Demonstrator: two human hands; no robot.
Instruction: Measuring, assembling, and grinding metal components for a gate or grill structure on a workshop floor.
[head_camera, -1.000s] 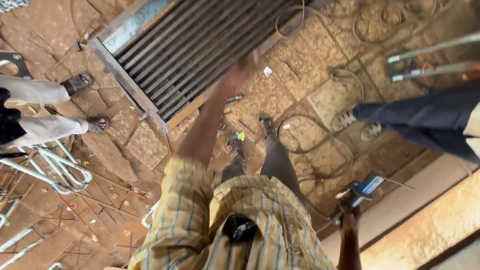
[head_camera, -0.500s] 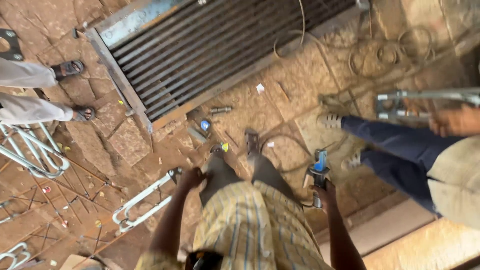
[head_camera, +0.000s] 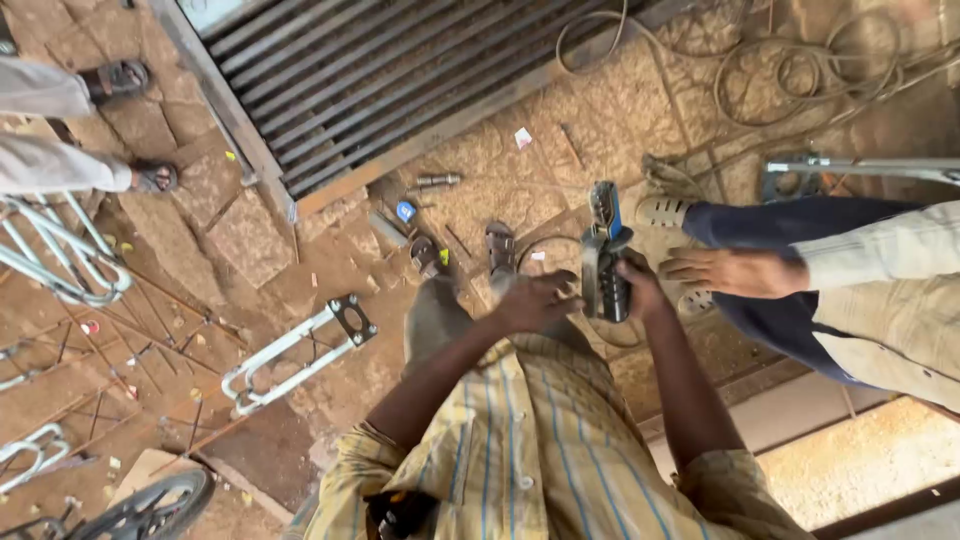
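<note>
Both the right hand (head_camera: 640, 285) and left hand (head_camera: 540, 300) are clamped on a grey, blue-trimmed angle grinder (head_camera: 604, 255), held upright.

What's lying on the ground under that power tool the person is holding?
Below the power tool, held in the right hand with the left hand alongside, lie stone paving and a looping cable. The ground directly beneath the tool is hidden by it.

shirt (head_camera: 560, 450): yellow w/ blue stripes | grinder (head_camera: 605, 255): grey/black, blue top | gate (head_camera: 400, 70): dark grey | floor (head_camera: 640, 110): rust-brown
</note>
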